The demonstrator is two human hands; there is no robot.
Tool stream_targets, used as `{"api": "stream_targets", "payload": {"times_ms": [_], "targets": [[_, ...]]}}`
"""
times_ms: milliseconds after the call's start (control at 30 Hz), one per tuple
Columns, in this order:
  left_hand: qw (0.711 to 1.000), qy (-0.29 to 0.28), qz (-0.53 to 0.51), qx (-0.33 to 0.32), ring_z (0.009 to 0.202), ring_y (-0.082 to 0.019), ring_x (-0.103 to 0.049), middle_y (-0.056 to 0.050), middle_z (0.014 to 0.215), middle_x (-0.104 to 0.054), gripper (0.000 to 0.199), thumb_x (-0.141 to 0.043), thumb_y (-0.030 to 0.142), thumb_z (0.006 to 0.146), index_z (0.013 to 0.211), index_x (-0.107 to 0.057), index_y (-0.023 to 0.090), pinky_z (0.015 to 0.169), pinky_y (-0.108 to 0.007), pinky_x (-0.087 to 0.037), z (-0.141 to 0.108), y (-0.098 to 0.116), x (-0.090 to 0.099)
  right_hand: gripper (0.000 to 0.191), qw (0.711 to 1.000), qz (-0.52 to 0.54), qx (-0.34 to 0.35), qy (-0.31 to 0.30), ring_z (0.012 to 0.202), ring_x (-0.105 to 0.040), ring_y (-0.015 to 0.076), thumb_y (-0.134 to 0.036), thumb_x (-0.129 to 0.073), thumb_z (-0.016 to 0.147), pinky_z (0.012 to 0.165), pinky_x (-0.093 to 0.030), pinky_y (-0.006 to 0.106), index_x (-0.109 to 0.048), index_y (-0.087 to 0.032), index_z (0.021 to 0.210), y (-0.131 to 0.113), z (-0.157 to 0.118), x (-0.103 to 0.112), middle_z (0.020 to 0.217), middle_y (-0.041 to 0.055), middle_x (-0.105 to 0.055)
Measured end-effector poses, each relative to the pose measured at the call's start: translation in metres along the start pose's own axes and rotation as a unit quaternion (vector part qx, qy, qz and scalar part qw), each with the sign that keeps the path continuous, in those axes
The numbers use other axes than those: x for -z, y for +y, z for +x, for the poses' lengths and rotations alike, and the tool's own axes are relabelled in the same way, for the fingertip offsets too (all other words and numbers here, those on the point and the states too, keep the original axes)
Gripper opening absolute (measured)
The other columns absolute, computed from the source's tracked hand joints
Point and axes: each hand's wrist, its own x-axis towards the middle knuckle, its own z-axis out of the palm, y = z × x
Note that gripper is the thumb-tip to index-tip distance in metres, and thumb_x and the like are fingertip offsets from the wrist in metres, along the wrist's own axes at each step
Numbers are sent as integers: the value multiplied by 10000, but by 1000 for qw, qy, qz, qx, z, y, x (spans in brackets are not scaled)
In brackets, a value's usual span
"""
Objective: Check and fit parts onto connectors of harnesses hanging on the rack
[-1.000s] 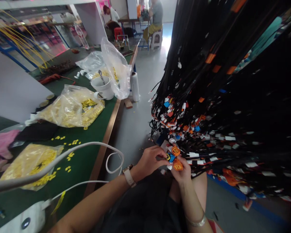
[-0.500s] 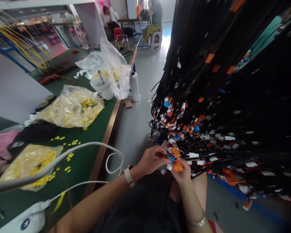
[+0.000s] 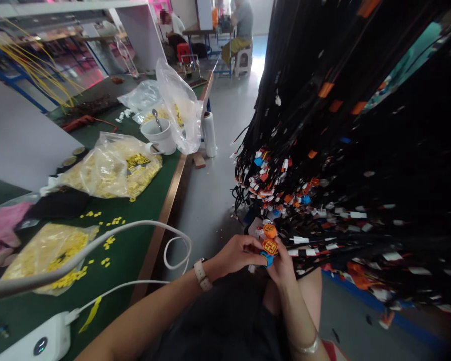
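In front of my lap my right hand [image 3: 284, 266] is closed around a small cluster of wire connectors. An orange connector [image 3: 269, 247] with yellow in its face sits in the middle, a second orange connector [image 3: 269, 230] above it. Below them is a blue connector [image 3: 268, 259]. My left hand [image 3: 237, 256], with a pale-strapped watch on the wrist, reaches in from the left; its thumb and forefinger pinch at the blue connector's edge. The wires behind the connectors are mostly hidden by my fingers. Black cable harnesses [image 3: 304, 150] hang close by on the right.
At left, a green bench [image 3: 135, 260] carries bags of yellow pieces [image 3: 113, 170], loose yellow pieces, a white mug [image 3: 161, 138] and a white device [image 3: 37, 341]. Its white cable [image 3: 150, 223] loops past the bench edge. Two people sit in the background.
The connectors have turned in my hands: the blue one now lies below the orange ones, instead of between them. My left fingers have shifted slightly downward with it.
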Motion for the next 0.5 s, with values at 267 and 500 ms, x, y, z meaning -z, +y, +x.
{"api": "stream_targets", "payload": {"times_ms": [267,500], "targets": [[973,95,180,-113,761,-151,-595,-40,840,-643,175,-681,215,693,836,-612,141,682,-241,-458,-10,-15,-22,306,989,-59,65,120,817,-653,203,-402,-693,646,755,-503,310,-679,-184,860,9,2,-4,835,16,-715],[923,156,305,-174,654,-132,-514,-25,739,-579,148,-649,211,710,775,-530,153,615,-243,-391,-14,-20,-27,338,976,-117,68,169,700,-626,184,-436,-698,636,619,-487,276,-665,-162,831,17,5,5,766,6,-691]]}}
